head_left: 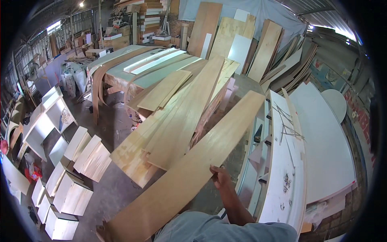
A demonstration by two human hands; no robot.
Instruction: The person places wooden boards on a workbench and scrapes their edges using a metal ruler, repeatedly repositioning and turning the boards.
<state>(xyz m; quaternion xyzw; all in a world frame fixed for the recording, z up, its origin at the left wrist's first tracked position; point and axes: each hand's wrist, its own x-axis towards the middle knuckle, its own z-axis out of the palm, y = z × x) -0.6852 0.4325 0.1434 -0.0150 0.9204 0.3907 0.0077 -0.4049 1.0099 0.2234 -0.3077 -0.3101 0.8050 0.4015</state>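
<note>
A long plywood board (183, 175) slants across in front of me, from the lower left up to the right. My right hand (219, 176) is closed on its near long edge, around the middle, with the thumb on top. At the board's lower left end my left hand (104, 232) grips the corner; most of its fingers are hidden under the wood. Just beyond lie several more long boards (187, 117) fanned out over the worktable, and a shorter stacked pair of boards (165, 90) rests on them.
White-topped bench (282, 173) with metal rods and small hardware stands at right, next to a large white panel (326, 149). Several wooden box pieces (72, 193) stand on the floor at left. Brown edging strips (96, 92) hang off the worktable. Tall sheets (205, 28) lean at the back.
</note>
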